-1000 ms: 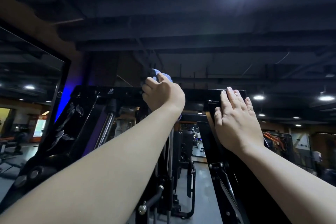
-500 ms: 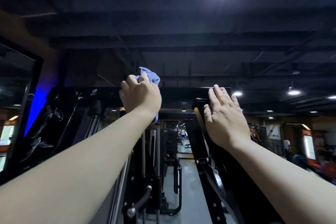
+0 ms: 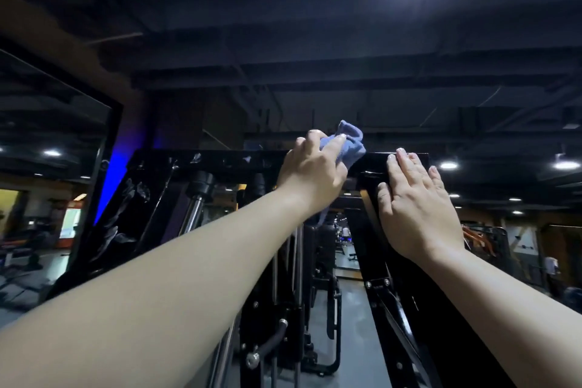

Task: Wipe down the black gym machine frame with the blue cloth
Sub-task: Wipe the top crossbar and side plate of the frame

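We see the left hand [image 3: 313,172] gripping the bunched blue cloth [image 3: 348,143] on the top bar of the black machine frame [image 3: 214,161], with the right hand [image 3: 415,201] pressed flat, fingers straight, just right of it.

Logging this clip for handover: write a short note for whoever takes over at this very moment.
Left hand grips the blue cloth against the top bar of the black frame, near its right end.
Right hand rests flat, fingers straight, on the frame's upper right corner.
Done: cannot tell which parts are already wiped.
Left: likely the corner under the right hand and the frame lower down.
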A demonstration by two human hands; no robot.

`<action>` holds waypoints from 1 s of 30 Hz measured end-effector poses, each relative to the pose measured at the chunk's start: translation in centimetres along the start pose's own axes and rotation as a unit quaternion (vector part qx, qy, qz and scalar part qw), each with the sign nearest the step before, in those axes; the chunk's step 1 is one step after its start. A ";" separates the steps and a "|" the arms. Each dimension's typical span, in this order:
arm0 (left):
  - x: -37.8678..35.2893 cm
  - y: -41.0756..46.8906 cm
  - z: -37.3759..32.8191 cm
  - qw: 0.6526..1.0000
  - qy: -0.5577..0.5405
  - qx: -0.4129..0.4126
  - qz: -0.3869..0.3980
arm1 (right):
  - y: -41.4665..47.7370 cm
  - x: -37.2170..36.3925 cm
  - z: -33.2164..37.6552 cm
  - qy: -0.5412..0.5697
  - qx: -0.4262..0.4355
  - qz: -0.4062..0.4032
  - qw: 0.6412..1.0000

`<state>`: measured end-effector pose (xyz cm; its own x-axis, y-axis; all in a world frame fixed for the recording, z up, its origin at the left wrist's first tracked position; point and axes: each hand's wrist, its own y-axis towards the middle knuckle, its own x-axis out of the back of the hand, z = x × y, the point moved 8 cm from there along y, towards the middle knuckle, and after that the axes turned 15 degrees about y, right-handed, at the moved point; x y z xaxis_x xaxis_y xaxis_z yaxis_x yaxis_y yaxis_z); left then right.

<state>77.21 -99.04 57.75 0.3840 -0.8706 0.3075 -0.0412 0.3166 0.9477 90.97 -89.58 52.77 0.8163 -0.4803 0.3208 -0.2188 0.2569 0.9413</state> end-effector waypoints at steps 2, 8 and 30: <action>0.7 0.4 3.5 0.998 0.014 0.062 -0.003 | -0.1 -0.2 0.3 0.003 0.003 -0.011 1.000; 0.8 0.2 9.0 0.929 0.037 0.366 0.051 | -0.1 -0.5 0.3 -0.002 0.017 -0.030 0.999; 3.4 0.5 8.4 0.989 0.138 0.025 0.048 | 0.1 -0.7 0.4 0.016 0.035 -0.053 0.998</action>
<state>70.78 -105.02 59.99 0.6134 -0.6992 0.3671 -0.1327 0.3670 0.9207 90.21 -89.53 52.64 0.8535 -0.4742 0.2158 -0.1653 0.1463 0.9753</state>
